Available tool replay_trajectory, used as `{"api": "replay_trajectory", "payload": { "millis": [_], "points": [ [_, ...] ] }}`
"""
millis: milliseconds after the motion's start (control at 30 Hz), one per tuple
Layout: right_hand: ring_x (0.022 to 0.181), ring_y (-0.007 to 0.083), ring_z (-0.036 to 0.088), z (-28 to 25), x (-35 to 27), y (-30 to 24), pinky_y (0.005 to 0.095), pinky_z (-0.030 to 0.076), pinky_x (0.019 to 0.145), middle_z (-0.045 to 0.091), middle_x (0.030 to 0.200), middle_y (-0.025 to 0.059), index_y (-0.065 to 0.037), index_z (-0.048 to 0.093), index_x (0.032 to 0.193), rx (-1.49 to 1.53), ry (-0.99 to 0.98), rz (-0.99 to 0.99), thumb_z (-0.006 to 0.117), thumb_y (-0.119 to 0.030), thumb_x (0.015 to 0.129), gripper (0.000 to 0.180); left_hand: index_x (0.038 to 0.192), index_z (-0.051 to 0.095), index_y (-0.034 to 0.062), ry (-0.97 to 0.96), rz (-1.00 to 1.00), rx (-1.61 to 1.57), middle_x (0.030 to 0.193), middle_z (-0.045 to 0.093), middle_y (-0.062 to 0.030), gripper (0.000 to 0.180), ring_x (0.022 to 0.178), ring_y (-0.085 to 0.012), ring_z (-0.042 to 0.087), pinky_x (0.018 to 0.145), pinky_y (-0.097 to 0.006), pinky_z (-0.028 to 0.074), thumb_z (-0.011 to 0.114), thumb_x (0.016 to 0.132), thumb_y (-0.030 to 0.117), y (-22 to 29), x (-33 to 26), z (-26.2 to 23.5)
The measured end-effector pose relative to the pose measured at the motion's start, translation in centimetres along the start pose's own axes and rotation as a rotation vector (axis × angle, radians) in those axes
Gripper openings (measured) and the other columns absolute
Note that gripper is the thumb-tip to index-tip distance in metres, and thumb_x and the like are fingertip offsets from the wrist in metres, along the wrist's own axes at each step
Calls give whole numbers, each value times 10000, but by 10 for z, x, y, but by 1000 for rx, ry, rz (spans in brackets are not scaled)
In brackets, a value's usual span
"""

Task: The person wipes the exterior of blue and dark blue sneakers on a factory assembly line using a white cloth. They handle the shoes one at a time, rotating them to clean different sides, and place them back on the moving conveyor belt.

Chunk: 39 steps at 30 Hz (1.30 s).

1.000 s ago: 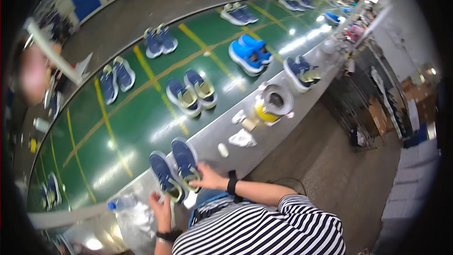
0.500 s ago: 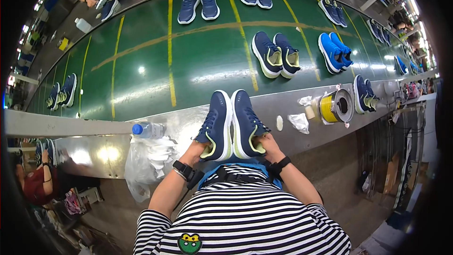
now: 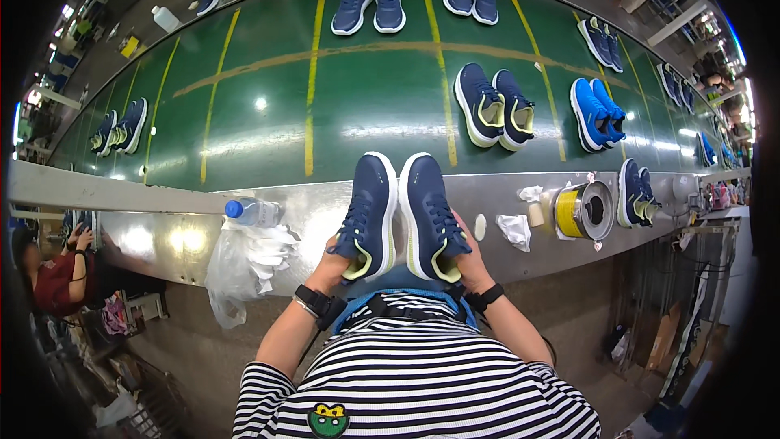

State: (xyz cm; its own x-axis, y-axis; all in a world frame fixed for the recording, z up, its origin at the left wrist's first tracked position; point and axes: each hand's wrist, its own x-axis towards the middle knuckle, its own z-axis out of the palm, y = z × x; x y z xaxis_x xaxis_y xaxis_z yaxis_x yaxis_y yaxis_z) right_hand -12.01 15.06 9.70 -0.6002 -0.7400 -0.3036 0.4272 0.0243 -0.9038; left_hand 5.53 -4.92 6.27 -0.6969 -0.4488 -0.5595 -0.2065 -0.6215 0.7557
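Two navy sneakers with white soles and pale green lining are held side by side before me, toes pointing away. My left hand (image 3: 331,267) is closed round the heel end of the left sneaker (image 3: 368,203), its fingers partly hidden by the shoe. The right sneaker (image 3: 425,203) has my right hand (image 3: 470,262) wrapped about its collar, with some fingers out of sight behind the upper. Both shoes are over the near edge of the metal ledge (image 3: 325,195), their soles turned partly toward each other.
Beyond the ledge runs a green conveyor (image 3: 260,130) carrying several shoe pairs, including a bright blue pair (image 3: 597,114). A yellow-labelled can (image 3: 583,210) and wipes (image 3: 513,230) lie right; a bottle (image 3: 253,212) and plastic bag (image 3: 230,276) lie left. A co-worker (image 3: 65,276) is at far left.
The sneakers have tilted so more of their uppers and laces show, and their heels have parted slightly. My hands keep hold of them. The whole view has shifted a little.
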Motion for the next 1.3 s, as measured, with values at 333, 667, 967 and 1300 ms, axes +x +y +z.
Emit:
{"api": "replay_trajectory", "payload": {
  "millis": [333, 667, 967, 1300],
  "points": [
    [1144, 191, 427, -8, -3, 2, 280, 317, 962, 413, 1268, 103, -71, 317, 1318, -298, 16, -198, 551, 34, 720, 650, 1333, 292, 53, 29, 551, 668, 1194, 464, -155, 680, 1077, -240, 472, 926, -302, 358, 572, 716, -4, 17, -3, -2],
    [1079, 312, 435, 22, 5, -7, 364, 329, 942, 452, 1138, 158, -34, 398, 1219, -881, 193, -438, 599, -31, 585, 665, 1311, 275, 25, 259, 651, 1006, 1166, 355, -209, 827, 1089, -370, 385, 930, -358, 338, 551, 534, -40, 41, -15, 1],
    [1013, 318, 445, 26, 32, 6, 390, 355, 888, 440, 1109, 180, -26, 313, 1281, -1122, 104, -384, 737, -253, 637, 805, 1282, 290, -49, 136, 291, 1076, 1132, 425, -237, 772, 1059, -331, 437, 899, -350, 368, 682, 715, 299, 30, 0, -11],
    [996, 139, 503, -15, 67, 22, 259, 381, 866, 520, 1145, 101, -38, 376, 1282, -420, -223, 195, 598, -226, 814, 552, 1326, 284, 13, -104, 118, 748, 1280, 419, -155, 577, 1185, -227, 391, 985, -303, 285, 379, 910, 402, 21, 27, -38]
  ]
}}
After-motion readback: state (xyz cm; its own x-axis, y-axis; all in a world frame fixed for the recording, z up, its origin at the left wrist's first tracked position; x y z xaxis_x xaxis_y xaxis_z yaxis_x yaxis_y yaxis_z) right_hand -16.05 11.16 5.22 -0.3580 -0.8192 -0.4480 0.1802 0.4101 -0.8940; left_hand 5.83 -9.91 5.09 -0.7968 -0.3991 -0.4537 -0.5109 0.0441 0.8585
